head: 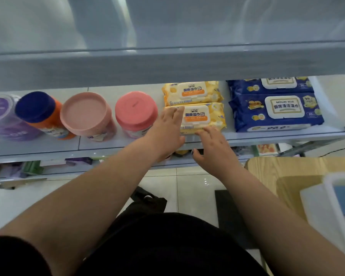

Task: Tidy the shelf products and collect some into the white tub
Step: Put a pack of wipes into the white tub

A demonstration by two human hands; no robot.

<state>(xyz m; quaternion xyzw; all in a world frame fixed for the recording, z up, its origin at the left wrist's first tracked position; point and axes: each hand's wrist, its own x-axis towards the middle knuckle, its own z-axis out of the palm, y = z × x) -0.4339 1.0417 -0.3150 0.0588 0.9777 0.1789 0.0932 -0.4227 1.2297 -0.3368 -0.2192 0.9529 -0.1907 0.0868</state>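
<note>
left hand point(168, 129) and right hand point(214, 149) touch the near yellow pack point(200, 116), fingers loose, holding nothing. next, i think: grip it, lift.

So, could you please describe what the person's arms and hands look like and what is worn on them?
Both forearms are bare. The left hand and right hand show no gloves, rings or watch. A short black sleeve covers the left upper arm; no sleeve shows on the right arm.
</note>
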